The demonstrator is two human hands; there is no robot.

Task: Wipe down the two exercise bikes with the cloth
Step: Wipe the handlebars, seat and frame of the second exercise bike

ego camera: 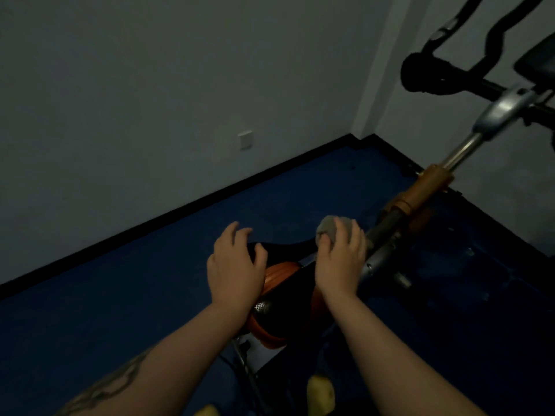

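An exercise bike stands below me, with a black and orange saddle [282, 274], an orange and silver frame [420, 193] and black handlebars [432, 76] at the upper right. My left hand [235, 265] rests on the left side of the saddle, its fingers curled over the edge. My right hand [341, 259] grips a balled grey cloth [330, 228] and holds it at the saddle's nose, near the frame tube. A second bike is not in view.
Blue floor [150, 295] runs to a black skirting and a grey wall with a white socket [245, 139]. The room corner lies behind the handlebars. Yellow shoe tips [321, 394] show at the bottom edge beside the bike's base.
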